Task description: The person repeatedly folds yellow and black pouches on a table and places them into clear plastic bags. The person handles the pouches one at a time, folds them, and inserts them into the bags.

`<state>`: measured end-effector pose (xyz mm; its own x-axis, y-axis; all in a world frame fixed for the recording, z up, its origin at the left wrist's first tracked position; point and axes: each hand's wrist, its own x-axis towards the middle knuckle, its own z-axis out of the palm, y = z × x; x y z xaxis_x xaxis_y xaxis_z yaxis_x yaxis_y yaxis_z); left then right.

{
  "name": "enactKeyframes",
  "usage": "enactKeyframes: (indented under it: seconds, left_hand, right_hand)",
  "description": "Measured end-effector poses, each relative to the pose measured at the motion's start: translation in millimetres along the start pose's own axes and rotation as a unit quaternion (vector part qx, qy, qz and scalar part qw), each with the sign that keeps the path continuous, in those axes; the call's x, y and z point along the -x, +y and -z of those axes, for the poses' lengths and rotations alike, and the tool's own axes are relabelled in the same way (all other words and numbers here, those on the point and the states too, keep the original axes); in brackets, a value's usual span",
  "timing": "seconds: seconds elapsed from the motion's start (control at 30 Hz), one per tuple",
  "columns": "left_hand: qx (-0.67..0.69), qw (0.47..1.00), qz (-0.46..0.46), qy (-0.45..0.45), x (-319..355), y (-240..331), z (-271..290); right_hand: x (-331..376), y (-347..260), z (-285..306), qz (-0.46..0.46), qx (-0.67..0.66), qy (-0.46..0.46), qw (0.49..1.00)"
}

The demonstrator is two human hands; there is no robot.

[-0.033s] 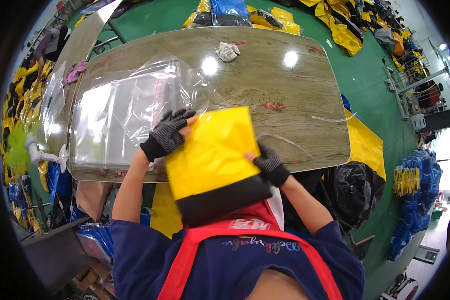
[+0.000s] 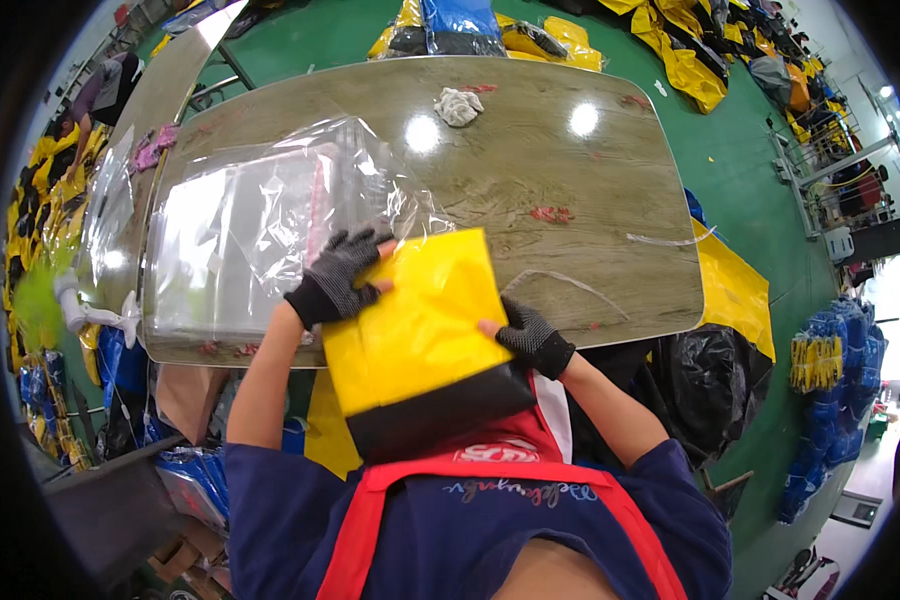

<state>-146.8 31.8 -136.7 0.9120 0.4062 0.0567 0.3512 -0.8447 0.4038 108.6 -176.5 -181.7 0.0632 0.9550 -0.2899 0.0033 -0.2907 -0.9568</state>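
Note:
A flat folded yellow piece with a black band (image 2: 415,335), shiny like coated fabric, lies tilted over the table's near edge and against my apron. My left hand (image 2: 338,278), in a dark dotted glove with bare fingertips, grips its left edge, the thumb on top. At the right edge, my right hand (image 2: 532,338) holds it in a matching glove, its thumb on the yellow face and the other fingers mostly hidden below. Clear plastic bags (image 2: 240,230) lie stacked to the left, next to my left hand.
The wood-grain table (image 2: 590,180) carries a crumpled white cloth (image 2: 458,106) and pale strips (image 2: 570,282). A black plastic bag (image 2: 710,365) and a yellow sheet (image 2: 735,285) are at its right. Blue bundles (image 2: 830,400) stand farther right. A white stand (image 2: 100,312) is at the left edge.
The folded yellow-and-black piece has shifted slightly toward me and to the left. Both hands move with it, and the clear plastic beside it has shifted a little.

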Motion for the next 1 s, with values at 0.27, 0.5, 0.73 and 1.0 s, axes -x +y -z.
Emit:
enactKeyframes:
  seconds: [0.27,0.5,0.73,1.0]
  left_hand:
    - [0.032,0.999,0.020,0.027,13.2,27.7,0.5]
    - [-0.028,0.983,0.161,0.089,63.7,43.1,-24.9]
    - [0.347,0.835,0.275,0.328,74.2,48.7,-56.1]
    - [0.711,0.585,0.355,0.164,72.9,39.6,-27.7]
  right_hand:
    - [-160.9,-47.4,23.2,-0.026,0.047,-0.019,0.998]
    - [-112.9,-40.7,47.7,-0.018,-0.017,0.017,1.000]
    - [-64.5,-36.6,30.9,-0.029,-0.069,0.015,0.997]
    - [-29.2,-34.9,-9.9,0.022,0.010,0.238,0.971]
